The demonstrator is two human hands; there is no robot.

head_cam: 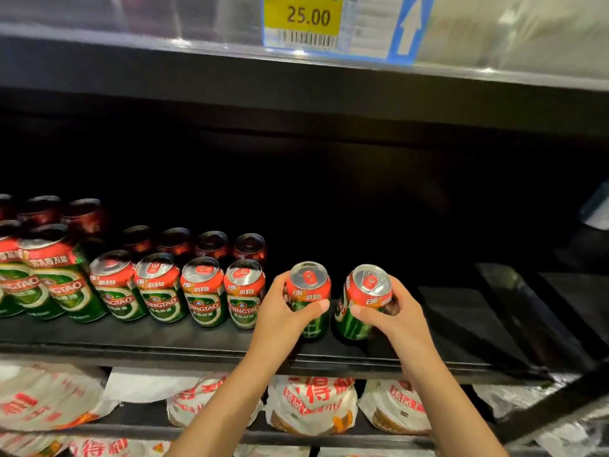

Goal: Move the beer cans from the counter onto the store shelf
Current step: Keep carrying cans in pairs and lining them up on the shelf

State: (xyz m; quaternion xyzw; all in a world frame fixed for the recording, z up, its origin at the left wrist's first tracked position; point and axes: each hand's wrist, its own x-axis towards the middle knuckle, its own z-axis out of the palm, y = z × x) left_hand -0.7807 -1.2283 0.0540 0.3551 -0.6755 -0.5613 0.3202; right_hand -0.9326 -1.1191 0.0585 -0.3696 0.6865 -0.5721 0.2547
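My left hand (283, 311) grips a green and red beer can (308, 285) standing upright at the front of the black store shelf (197, 338). My right hand (392, 311) holds a second can (365, 291), tilted to the left, its base at the shelf. Both cans sit just right of a front row of several matching cans (204, 291). More cans (211, 244) stand behind in the dark, and taller cans (62, 278) crowd the far left.
The shelf's right half (461, 311) is bare black board with a raised divider (514, 311). A yellow 25.00 price tag (303, 18) hangs on the shelf edge above. Bagged goods (309, 404) in white and red wrappers fill the shelf below.
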